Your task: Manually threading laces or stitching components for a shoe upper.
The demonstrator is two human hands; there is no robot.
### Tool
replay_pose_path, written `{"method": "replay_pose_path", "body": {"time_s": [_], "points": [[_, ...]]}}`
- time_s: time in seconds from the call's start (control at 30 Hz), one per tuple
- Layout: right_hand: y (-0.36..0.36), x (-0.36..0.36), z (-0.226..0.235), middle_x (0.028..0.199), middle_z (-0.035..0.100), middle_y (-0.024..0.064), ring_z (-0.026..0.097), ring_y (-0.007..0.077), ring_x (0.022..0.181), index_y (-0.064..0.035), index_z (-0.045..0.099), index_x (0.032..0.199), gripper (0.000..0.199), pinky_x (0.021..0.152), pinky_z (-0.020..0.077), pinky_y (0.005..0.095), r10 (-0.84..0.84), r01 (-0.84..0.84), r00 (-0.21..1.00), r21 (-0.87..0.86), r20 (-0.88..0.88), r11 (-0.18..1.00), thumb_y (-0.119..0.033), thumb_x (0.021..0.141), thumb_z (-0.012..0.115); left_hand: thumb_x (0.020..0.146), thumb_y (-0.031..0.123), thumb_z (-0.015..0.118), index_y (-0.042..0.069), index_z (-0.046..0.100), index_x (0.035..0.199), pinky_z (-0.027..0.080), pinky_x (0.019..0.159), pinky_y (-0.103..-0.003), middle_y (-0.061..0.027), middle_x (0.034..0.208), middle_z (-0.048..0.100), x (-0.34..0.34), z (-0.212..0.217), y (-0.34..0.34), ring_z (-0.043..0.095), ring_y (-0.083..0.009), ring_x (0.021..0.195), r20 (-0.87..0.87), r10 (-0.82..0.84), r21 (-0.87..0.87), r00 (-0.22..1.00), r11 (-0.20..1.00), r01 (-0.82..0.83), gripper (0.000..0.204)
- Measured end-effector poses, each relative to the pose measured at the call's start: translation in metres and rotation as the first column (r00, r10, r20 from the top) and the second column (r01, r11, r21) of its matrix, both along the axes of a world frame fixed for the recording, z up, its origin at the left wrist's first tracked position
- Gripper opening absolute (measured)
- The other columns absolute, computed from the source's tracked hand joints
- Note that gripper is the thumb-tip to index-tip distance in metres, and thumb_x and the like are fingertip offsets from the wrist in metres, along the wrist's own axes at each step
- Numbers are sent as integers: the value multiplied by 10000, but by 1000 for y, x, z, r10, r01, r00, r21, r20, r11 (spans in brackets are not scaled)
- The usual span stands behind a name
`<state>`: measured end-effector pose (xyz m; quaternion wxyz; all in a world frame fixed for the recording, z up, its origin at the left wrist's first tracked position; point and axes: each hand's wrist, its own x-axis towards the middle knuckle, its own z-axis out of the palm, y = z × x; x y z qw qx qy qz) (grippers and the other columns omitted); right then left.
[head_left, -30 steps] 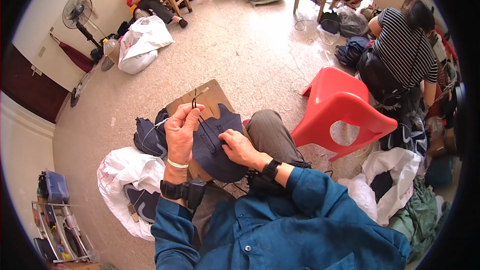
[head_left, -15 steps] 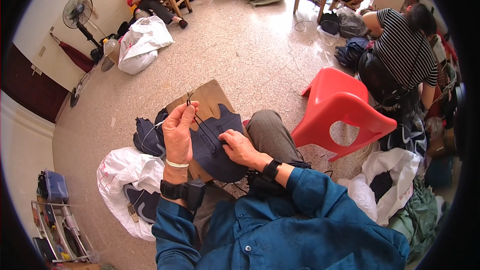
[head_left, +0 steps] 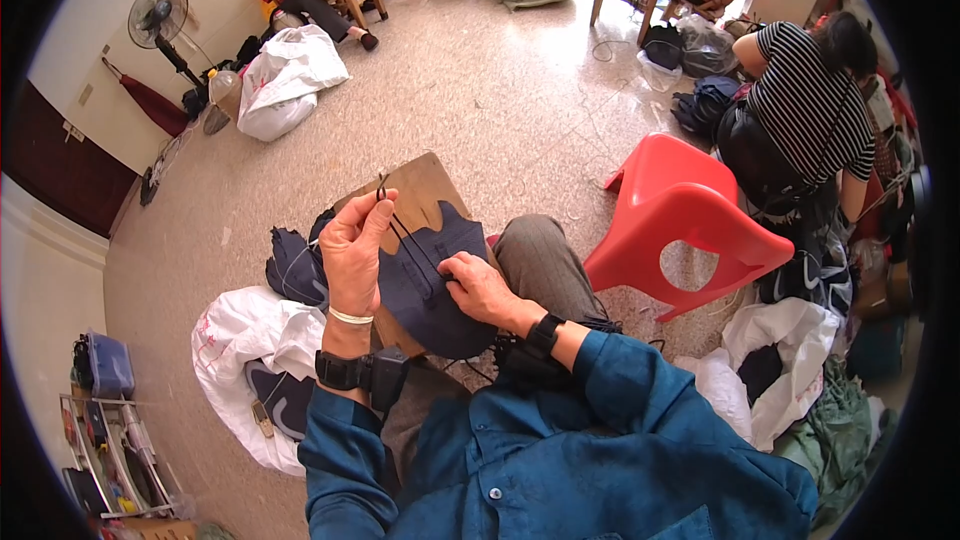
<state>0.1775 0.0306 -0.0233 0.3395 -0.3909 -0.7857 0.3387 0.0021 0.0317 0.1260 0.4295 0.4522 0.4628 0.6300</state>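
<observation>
A dark navy fabric piece (head_left: 415,305) with a curved cut edge, which looks like a shoe upper, lies flat on a wooden board (head_left: 418,178) over my lap. My left hand (head_left: 352,252) is raised above the board's left side. Its thumb and fingertips pinch a dark cord (head_left: 402,231), looped at the top, whose two strands run down to slits in the fabric. My right hand (head_left: 484,292) rests on the right part of the piece, fingers curled against it beside the cord's lower end. Whatever those fingertips may grip is hidden.
A red plastic chair (head_left: 680,220) stands close on my right. White sacks (head_left: 225,340) with dark pieces sit at my left, next to a dark bundle (head_left: 295,265). Another open sack (head_left: 800,340) is at the right. A co-worker in stripes (head_left: 810,90) sits beyond the chair; others sit farther off.
The view has shifted slightly. My left hand is a touch higher, still pinching the cord; my right hand stays in nearly the same place on the fabric.
</observation>
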Motion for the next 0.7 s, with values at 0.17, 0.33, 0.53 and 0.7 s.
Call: {"method": "replay_pose_path", "body": {"time_s": [0.17, 0.33, 0.53, 0.7], "points": [[0, 1, 0, 1085, 611, 177, 598, 396, 1087, -34, 620, 1152, 272, 944, 501, 467, 4, -4, 1000, 8, -4, 1000, -46, 880, 617, 973, 111, 709, 30, 749, 1127, 528, 822, -222, -28, 1031, 751, 0, -2, 1, 667, -84, 902, -119, 27, 66, 992, 998, -20, 178], [-1, -3, 9, 1084, 611, 176, 600, 390, 1068, -40, 644, 1136, 252, 930, 501, 463, 16, -17, 1000, -20, -25, 1000, -78, 887, 647, 975, 116, 708, 27, 749, 1125, 525, 810, -219, -16, 1002, 743, 1, -2, -1, 651, -76, 877, -75, 15, 54, 997, 998, -11, 179], [6, -5, 12, 978, 638, 163, 630, 365, 990, -18, 705, 962, 145, 887, 518, 446, -23, 24, 999, -34, 30, 999, -152, 920, 673, 997, 137, 682, 10, 743, 1148, 521, 775, -225, -25, 940, 721, 0, -2, -1, 637, -86, 839, -132, 27, 71, 991, 997, -18, 207], [9, -5, 8, 978, 635, 165, 630, 362, 985, -13, 693, 952, 129, 868, 515, 449, 23, -23, 1000, -37, 7, 999, -135, 920, 668, 1000, 147, 678, 5, 740, 1153, 522, 793, -230, -28, 942, 719, -12, -4, -5, 638, -90, 843, -120, 61, 78, 991, 996, -52, 218]]}}
